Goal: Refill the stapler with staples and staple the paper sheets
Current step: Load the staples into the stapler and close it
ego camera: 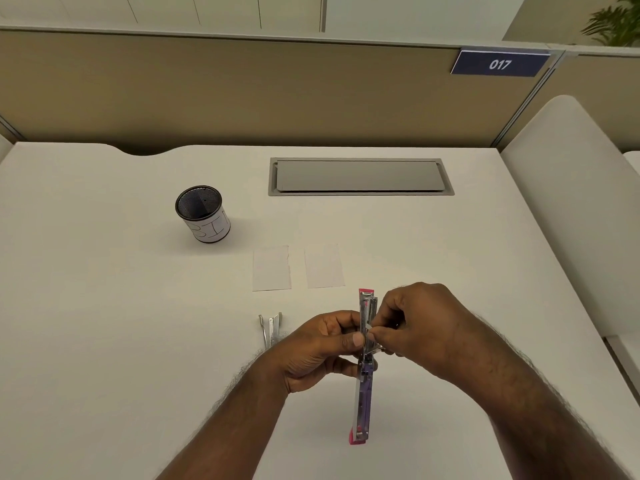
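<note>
The stapler is swung open above the desk. The left hand grips its middle, while the right hand pinches staples into it (filling isn't finished). Two paper sheets wait apart, unstapled.

A dark blue sign on the partition's top rail is showing "017" in white numerals. A white label wrapping the black mesh cup is carrying large hand-drawn outline characters, appearing to read "BI", partly turned out of view.
</note>
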A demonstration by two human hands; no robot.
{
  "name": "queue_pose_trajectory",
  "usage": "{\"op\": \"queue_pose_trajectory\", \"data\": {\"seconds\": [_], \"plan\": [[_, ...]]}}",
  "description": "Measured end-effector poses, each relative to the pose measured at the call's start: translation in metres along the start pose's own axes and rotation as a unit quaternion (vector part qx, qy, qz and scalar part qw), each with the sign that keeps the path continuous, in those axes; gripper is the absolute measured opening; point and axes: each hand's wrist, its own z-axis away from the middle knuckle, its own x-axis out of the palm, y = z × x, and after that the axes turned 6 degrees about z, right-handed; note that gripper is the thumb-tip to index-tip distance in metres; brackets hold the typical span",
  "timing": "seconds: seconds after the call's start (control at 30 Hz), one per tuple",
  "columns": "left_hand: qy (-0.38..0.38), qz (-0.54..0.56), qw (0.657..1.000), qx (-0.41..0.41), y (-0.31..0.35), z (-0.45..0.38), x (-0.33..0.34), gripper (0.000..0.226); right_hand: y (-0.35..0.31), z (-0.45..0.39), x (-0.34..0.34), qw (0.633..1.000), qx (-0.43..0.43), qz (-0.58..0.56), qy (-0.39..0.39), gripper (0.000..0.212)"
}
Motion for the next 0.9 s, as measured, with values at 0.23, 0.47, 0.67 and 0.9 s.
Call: {"op": "queue_pose_trajectory", "data": {"seconds": [0.23, 0.47, 0.67, 0.9], "plan": [[0.003, -0.029, 0.999, -0.013, 0.002, -0.001, 0.001, 0.027, 0.007, -0.006, 0.001, 0.999, 0.008, -0.02, -0.028, 0.014], [0.003, -0.037, 0.999, -0.021, 0.003, -0.003, 0.001, 0.037, 0.015, -0.01, 0.002, 0.998, -0.013, -0.049, -0.025, 0.011], [-0.008, -0.035, 0.999, -0.027, 0.004, -0.002, 0.003, 0.039, 0.021, -0.009, -0.001, 0.996, -0.064, -0.057, -0.04, 0.019], [0.001, -0.028, 1.0, -0.01, 0.007, -0.001, 0.004, 0.027, 0.034, -0.009, 0.001, 0.98, -0.077, -0.176, -0.044, 0.014]]}}
